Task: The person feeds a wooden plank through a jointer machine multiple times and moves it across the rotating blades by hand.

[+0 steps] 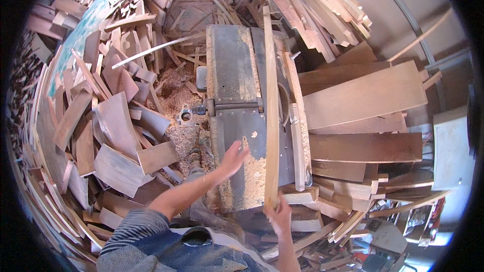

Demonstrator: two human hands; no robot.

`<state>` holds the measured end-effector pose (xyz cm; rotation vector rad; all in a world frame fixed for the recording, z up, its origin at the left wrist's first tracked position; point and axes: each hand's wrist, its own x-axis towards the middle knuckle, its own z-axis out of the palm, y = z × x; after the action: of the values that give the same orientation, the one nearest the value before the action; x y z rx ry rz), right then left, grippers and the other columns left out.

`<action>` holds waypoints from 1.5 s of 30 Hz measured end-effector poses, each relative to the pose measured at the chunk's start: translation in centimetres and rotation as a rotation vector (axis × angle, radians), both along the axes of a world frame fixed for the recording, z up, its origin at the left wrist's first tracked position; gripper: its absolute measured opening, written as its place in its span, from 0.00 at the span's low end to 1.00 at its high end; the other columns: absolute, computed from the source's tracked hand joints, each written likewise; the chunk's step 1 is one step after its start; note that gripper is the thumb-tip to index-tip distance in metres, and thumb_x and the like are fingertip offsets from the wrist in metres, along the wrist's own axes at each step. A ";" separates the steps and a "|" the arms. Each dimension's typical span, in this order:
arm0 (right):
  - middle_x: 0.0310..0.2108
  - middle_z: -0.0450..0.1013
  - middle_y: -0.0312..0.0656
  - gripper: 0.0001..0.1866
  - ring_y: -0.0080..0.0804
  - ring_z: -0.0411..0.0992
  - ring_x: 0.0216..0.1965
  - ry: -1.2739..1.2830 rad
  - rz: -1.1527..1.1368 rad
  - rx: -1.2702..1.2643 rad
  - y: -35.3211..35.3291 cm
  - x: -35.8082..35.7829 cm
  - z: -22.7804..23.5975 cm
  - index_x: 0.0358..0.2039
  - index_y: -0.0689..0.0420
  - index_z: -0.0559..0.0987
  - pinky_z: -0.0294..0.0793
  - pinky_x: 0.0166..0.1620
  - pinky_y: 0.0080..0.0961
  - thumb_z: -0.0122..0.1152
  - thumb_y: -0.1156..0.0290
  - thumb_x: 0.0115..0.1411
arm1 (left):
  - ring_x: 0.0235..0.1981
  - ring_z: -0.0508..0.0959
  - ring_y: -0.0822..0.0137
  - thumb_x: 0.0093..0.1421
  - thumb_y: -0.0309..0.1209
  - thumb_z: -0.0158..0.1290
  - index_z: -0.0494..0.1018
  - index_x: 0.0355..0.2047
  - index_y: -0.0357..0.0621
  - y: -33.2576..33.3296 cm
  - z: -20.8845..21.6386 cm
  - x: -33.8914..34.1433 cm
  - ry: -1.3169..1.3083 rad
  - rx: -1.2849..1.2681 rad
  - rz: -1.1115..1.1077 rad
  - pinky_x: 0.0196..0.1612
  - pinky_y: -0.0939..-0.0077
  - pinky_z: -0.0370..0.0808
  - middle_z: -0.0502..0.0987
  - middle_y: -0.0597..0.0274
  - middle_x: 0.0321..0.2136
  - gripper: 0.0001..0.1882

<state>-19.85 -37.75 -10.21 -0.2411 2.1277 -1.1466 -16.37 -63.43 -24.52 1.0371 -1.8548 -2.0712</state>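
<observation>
A long, narrow wooden strip [271, 111] lies lengthwise along a grey jointer [232, 65], beside its fence on the right. At the strip's near end my right hand [279, 215] is closed round the wood. My left hand [235, 159] is over the near half of the machine's bed, left of the strip and apart from it. Its fingers look stretched out, with nothing visible in them. Sawdust and shavings [254, 181] cover part of the bed near this hand. The cutter slot [236, 106] crosses the bed farther ahead.
Loose offcuts [121, 126] are heaped on the left, with sawdust [176, 131] on the floor beside the machine. Wide boards [365, 95] are stacked at the right. Long strips [307, 5] lean at the far right. A thin strip [159, 49] sticks out left of the machine.
</observation>
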 end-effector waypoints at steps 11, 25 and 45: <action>0.42 0.80 0.37 0.29 0.26 0.78 0.39 -0.075 -0.033 0.074 25.9 19.8 -5.4 0.56 0.57 0.76 0.78 0.44 0.27 0.74 0.69 0.53 | 0.36 0.78 0.61 0.61 0.57 0.60 0.70 0.50 0.44 5.9 2.0 -9.0 0.133 0.669 0.232 0.39 0.60 0.79 0.75 0.58 0.37 0.31; 0.36 0.77 0.54 0.23 0.55 0.76 0.43 0.393 -0.818 0.538 38.8 43.4 -17.7 0.40 0.60 0.74 0.76 0.44 0.48 0.72 0.61 0.49 | 0.38 0.76 0.64 0.63 0.48 0.58 0.66 0.51 0.45 45.4 19.8 5.9 0.428 0.642 -0.714 0.43 0.65 0.76 0.74 0.61 0.42 0.25; 0.31 0.81 0.42 0.15 0.29 0.79 0.34 0.252 -1.865 -0.036 56.1 42.5 -10.9 0.35 0.59 0.84 0.79 0.40 0.31 0.70 0.62 0.50 | 0.65 0.64 0.45 0.59 0.49 0.62 0.62 0.61 0.23 88.1 17.4 19.8 0.948 -0.277 -1.879 0.68 0.58 0.61 0.64 0.36 0.62 0.43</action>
<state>22.60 18.36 -21.06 2.0513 2.1984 -2.0245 3.43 24.65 -7.16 -2.1649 -2.2577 -1.7203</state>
